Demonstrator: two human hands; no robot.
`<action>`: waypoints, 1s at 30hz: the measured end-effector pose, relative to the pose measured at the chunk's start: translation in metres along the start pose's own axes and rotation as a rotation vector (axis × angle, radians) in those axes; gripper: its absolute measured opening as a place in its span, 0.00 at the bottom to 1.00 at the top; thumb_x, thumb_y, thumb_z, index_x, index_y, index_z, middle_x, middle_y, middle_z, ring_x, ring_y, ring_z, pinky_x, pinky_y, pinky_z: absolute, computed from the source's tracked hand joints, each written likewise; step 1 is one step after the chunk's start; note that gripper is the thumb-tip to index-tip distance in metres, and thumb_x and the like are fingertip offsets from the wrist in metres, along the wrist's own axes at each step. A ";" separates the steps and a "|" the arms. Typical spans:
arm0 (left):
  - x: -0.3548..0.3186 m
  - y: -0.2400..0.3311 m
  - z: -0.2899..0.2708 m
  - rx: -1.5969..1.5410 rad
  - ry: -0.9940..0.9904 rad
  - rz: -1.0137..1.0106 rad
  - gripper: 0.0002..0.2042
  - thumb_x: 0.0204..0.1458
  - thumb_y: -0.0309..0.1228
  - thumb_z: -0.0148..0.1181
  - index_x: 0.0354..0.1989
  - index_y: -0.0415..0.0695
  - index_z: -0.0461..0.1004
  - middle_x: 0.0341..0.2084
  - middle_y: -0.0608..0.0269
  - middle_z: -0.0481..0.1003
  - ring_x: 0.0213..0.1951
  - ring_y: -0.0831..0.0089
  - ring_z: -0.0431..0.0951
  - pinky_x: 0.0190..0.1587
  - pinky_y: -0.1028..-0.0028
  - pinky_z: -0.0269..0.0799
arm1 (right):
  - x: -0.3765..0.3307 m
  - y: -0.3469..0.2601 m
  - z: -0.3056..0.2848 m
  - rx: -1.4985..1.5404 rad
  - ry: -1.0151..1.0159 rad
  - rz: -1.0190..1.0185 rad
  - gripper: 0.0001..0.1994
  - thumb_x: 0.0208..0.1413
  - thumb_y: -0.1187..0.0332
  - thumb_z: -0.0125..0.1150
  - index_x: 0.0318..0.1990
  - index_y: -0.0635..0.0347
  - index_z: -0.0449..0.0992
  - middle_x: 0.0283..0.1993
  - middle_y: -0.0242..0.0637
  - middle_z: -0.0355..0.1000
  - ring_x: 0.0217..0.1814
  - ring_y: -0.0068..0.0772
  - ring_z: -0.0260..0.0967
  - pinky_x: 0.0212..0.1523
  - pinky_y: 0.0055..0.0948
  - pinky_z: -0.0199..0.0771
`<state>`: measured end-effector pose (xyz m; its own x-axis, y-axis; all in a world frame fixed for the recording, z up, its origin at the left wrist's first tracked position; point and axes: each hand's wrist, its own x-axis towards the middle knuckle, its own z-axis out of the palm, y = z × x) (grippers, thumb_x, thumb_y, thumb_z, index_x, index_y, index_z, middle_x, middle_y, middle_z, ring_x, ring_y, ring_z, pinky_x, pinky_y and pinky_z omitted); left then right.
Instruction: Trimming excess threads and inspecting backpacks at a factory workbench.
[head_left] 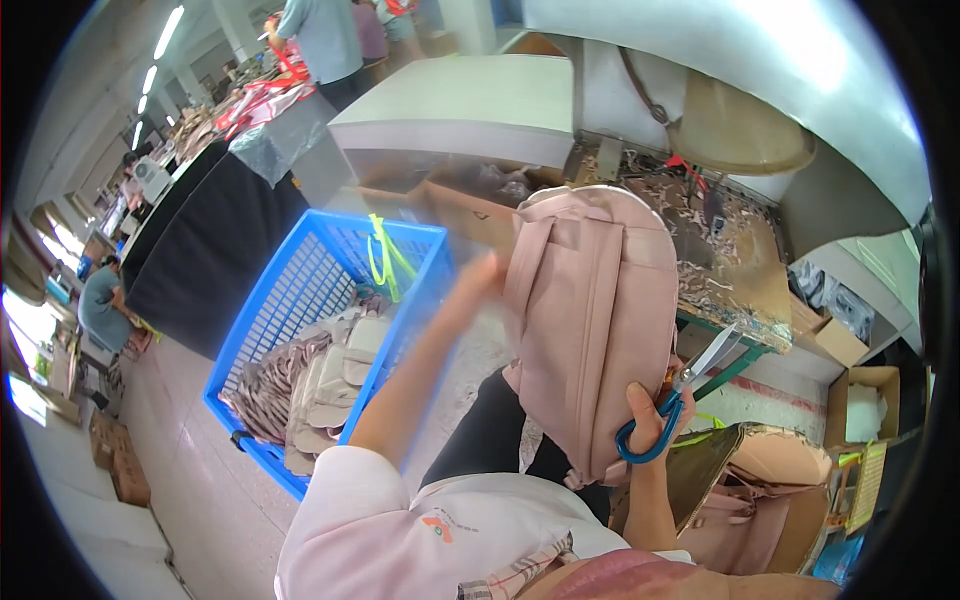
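Observation:
A dusty-pink backpack (590, 300) stands tilted upright over my lap, its strapped side toward me. At its lower right edge is my right hand (650, 420), closed round a pair of scissors (668, 410) with blue handles. Their blades are apart and point up and to the right, away from the fabric. My left hand (487, 272) is at the backpack's upper left edge, smeared by motion, its fingers hidden behind the bag.
A blue plastic basket (432, 240) with folded pink and beige pieces stands at left. A scrap-littered worktable (745, 275) lies beyond the backpack. Cardboard boxes (790, 455), one with pink bags, sit at lower right. Other people (322, 45) are farther off.

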<state>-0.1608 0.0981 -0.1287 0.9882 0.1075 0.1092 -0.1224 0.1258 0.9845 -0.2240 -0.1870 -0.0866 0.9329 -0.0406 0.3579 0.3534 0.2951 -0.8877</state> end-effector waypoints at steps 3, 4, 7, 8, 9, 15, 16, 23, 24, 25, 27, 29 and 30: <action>-0.033 -0.030 0.005 -0.169 -0.110 -0.118 0.28 0.50 0.48 0.48 0.52 0.39 0.60 0.47 0.60 0.65 0.51 0.71 0.62 0.54 0.70 0.54 | -0.002 0.004 0.015 0.121 -0.021 -0.014 0.20 0.37 0.70 0.64 0.39 0.66 0.66 0.33 0.31 0.67 0.34 0.21 0.63 0.39 0.19 0.61; -0.040 -0.032 0.006 -0.227 -0.048 -0.140 0.28 0.50 0.47 0.49 0.52 0.37 0.59 0.48 0.60 0.65 0.49 0.72 0.63 0.53 0.72 0.55 | -0.005 0.004 0.022 0.122 -0.034 -0.009 0.20 0.37 0.70 0.64 0.39 0.66 0.66 0.33 0.31 0.67 0.34 0.21 0.63 0.39 0.19 0.61; -0.052 -0.045 -0.022 -0.181 -0.042 -0.127 0.29 0.48 0.48 0.52 0.51 0.38 0.61 0.47 0.61 0.65 0.50 0.73 0.63 0.53 0.71 0.55 | -0.012 0.000 0.044 0.146 -0.166 0.037 0.20 0.35 0.70 0.64 0.38 0.66 0.66 0.34 0.33 0.67 0.35 0.23 0.63 0.40 0.20 0.61; -0.059 -0.049 -0.034 -0.241 -0.146 -0.169 0.26 0.45 0.45 0.56 0.48 0.38 0.65 0.43 0.61 0.69 0.47 0.74 0.66 0.52 0.72 0.57 | -0.017 0.000 0.050 0.171 -0.204 0.033 0.20 0.34 0.71 0.64 0.38 0.66 0.66 0.34 0.33 0.67 0.36 0.23 0.63 0.40 0.21 0.61; -0.061 -0.052 -0.038 -0.258 -0.103 -0.153 0.26 0.45 0.45 0.56 0.48 0.38 0.65 0.43 0.61 0.69 0.47 0.74 0.66 0.52 0.72 0.57 | -0.019 0.001 0.052 0.191 -0.251 0.029 0.20 0.34 0.72 0.63 0.38 0.66 0.66 0.34 0.34 0.67 0.37 0.24 0.63 0.41 0.22 0.60; -0.066 0.032 -0.063 -0.274 0.281 0.157 0.18 0.38 0.33 0.63 0.38 0.38 0.71 0.31 0.64 0.74 0.30 0.78 0.72 0.34 0.78 0.68 | -0.025 0.014 0.045 -0.070 -0.046 -0.191 0.27 0.40 0.69 0.64 0.48 0.70 0.61 0.40 0.38 0.66 0.39 0.29 0.63 0.41 0.27 0.63; -0.070 0.060 -0.067 -0.226 0.264 0.176 0.17 0.38 0.32 0.64 0.37 0.37 0.72 0.29 0.64 0.74 0.30 0.79 0.72 0.33 0.79 0.68 | -0.025 0.020 0.041 -0.123 -0.086 -0.125 0.26 0.42 0.73 0.61 0.50 0.69 0.60 0.42 0.40 0.64 0.39 0.31 0.62 0.41 0.28 0.64; -0.079 0.146 -0.051 0.206 -0.160 0.162 0.14 0.37 0.26 0.63 0.34 0.34 0.73 0.25 0.65 0.74 0.27 0.83 0.71 0.30 0.83 0.67 | -0.007 0.026 -0.034 0.245 0.136 0.061 0.21 0.44 0.76 0.56 0.49 0.65 0.62 0.39 0.40 0.64 0.35 0.31 0.61 0.38 0.28 0.65; -0.068 0.137 -0.043 0.368 -0.345 0.231 0.14 0.37 0.26 0.63 0.34 0.33 0.72 0.24 0.63 0.74 0.27 0.83 0.71 0.29 0.82 0.66 | -0.004 0.013 -0.033 -0.208 0.079 -0.159 0.23 0.45 0.72 0.58 0.50 0.67 0.61 0.37 0.40 0.65 0.37 0.31 0.62 0.41 0.29 0.65; -0.063 0.129 -0.032 0.512 -0.549 0.304 0.14 0.37 0.25 0.63 0.34 0.32 0.72 0.23 0.62 0.74 0.26 0.83 0.71 0.28 0.81 0.66 | 0.006 0.005 -0.047 -0.164 -0.109 -0.153 0.25 0.44 0.72 0.57 0.51 0.63 0.57 0.41 0.39 0.63 0.41 0.31 0.60 0.46 0.29 0.61; -0.052 0.106 -0.017 0.510 -0.725 0.140 0.15 0.37 0.27 0.64 0.34 0.32 0.71 0.22 0.59 0.74 0.26 0.82 0.71 0.27 0.79 0.65 | 0.027 0.002 -0.070 -0.130 -0.459 -0.077 0.33 0.42 0.70 0.59 0.56 0.60 0.47 0.48 0.38 0.60 0.49 0.34 0.58 0.53 0.31 0.55; -0.054 0.071 -0.018 0.534 -0.720 0.251 0.17 0.35 0.32 0.64 0.33 0.35 0.73 0.21 0.55 0.73 0.24 0.74 0.72 0.26 0.76 0.65 | 0.017 0.000 -0.012 -0.107 -0.349 0.234 0.33 0.40 0.66 0.62 0.55 0.62 0.55 0.42 0.37 0.67 0.48 0.29 0.62 0.49 0.28 0.60; -0.052 0.065 -0.014 0.515 -0.691 0.155 0.17 0.35 0.33 0.64 0.33 0.35 0.73 0.21 0.55 0.73 0.25 0.72 0.72 0.27 0.75 0.65 | 0.014 -0.011 0.010 -0.448 -0.410 0.165 0.26 0.40 0.65 0.62 0.50 0.61 0.64 0.35 0.35 0.69 0.39 0.25 0.65 0.42 0.24 0.63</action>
<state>-0.2216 0.1143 -0.0723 0.8188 -0.5563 0.1415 -0.3680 -0.3195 0.8732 -0.2156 -0.1809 -0.0688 0.9063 0.3672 0.2090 0.2851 -0.1663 -0.9440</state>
